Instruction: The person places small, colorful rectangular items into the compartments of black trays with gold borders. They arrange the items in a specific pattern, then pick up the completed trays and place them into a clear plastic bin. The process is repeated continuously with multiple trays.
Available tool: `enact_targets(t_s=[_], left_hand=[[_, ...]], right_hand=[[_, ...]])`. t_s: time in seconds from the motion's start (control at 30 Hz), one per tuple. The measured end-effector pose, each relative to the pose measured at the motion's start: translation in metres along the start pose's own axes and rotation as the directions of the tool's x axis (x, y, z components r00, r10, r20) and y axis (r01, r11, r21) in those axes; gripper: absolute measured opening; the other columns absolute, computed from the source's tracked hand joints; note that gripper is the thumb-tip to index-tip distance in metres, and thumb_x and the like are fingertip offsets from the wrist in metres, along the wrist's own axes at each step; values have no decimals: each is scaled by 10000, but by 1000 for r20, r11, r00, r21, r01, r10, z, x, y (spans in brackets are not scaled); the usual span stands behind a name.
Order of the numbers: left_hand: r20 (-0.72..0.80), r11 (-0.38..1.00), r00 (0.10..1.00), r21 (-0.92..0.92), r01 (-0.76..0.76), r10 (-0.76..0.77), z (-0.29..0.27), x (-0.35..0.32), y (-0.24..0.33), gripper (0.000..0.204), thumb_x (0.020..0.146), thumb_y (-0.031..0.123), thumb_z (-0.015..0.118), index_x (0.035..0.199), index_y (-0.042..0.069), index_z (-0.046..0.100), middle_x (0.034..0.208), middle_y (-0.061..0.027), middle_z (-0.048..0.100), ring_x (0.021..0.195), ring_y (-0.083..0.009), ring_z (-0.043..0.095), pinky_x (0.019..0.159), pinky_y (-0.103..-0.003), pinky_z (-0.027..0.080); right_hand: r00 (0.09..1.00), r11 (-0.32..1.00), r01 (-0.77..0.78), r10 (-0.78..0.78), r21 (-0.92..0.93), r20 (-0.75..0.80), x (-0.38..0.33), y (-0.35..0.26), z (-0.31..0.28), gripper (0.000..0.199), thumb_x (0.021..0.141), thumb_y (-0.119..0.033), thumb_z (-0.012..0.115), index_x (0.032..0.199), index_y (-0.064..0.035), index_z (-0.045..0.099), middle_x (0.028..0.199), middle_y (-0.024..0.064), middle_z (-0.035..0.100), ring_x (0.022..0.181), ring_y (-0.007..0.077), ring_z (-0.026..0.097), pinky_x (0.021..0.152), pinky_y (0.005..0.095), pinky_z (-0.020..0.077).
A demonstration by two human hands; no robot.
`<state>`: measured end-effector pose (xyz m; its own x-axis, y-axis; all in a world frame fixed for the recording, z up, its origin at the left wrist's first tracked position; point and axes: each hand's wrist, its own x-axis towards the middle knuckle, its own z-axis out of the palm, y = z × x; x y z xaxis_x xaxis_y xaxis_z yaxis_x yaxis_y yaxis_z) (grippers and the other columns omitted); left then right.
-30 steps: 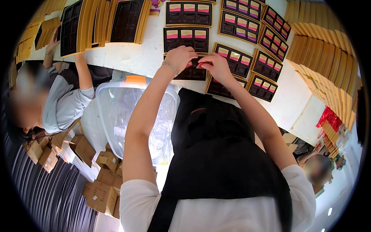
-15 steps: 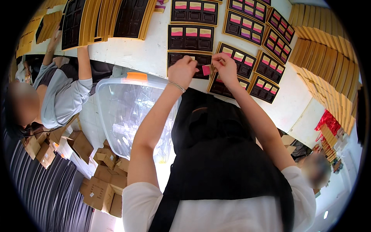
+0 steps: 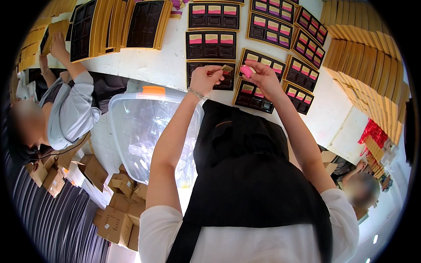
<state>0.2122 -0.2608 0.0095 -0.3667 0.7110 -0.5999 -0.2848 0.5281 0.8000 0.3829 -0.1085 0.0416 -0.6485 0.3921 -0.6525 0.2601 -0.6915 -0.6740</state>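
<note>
At the near edge of the white table, my left hand (image 3: 207,79) reaches over a dark, gold-edged tray (image 3: 197,67) with moulded compartments. Its fingers pinch a small gold-coloured packet (image 3: 227,69) above the tray's right end. Just to the right, my right hand (image 3: 265,79) is closed around small bright pink packets (image 3: 247,71); how many is hidden by the fingers. Below that hand lies another dark tray (image 3: 254,101) with pink-and-gold packets in its upper row. Behind my left hand, a similar tray (image 3: 211,45) carries three pink-and-gold packets along its upper row.
More filled trays (image 3: 270,30) cover the table's far right, beside long stacks of gold-edged trays (image 3: 366,59). Upright dark trays (image 3: 144,24) stand at far left near a co-worker (image 3: 72,107). A clear plastic bin (image 3: 153,127) and cardboard boxes (image 3: 116,223) are below left.
My right hand has shifted slightly right and turned, showing pink packets in its fingers. My left hand has stayed over the tray, now with a gold-coloured packet at its fingertips.
</note>
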Motion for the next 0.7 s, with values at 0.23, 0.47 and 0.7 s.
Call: enact_targets(t_s=[0.23, 0.47, 0.7], left_hand=[[28, 975, 989, -166, 146, -143, -39, -16, 13, 258, 897, 175, 651, 1077, -9, 655, 714, -43, 635, 572, -72, 553, 440, -207, 407], [-374, 981, 922, -193, 26, -98, -56, -24, -13, 232, 861, 145, 675, 1021, -24, 670, 747, -59, 668, 603, -83, 592, 464, -209, 440], [-714, 952, 661, 305, -3, 230, -36, -15, -48, 166, 801, 166, 731, 844, 14, 681, 706, -36, 659, 604, -94, 605, 537, -256, 488]], right_hand=[[990, 981, -113, 125, -159, 65, 5, -4, 7, 232, 945, -219, 585, 1009, 1, 619, 891, 75, 648, 762, 117, 622, 657, 222, 498], [995, 970, -92, 83, -224, -51, 24, 8, 17, 352, 926, -338, 613, 742, -38, 626, 614, -5, 542, 534, 47, 499, 506, 199, 403], [654, -192, 504, -553, -842, 517, 39, 17, 36, 179, 811, -242, 669, 772, -71, 632, 745, 40, 566, 710, 205, 559, 630, 318, 498]])
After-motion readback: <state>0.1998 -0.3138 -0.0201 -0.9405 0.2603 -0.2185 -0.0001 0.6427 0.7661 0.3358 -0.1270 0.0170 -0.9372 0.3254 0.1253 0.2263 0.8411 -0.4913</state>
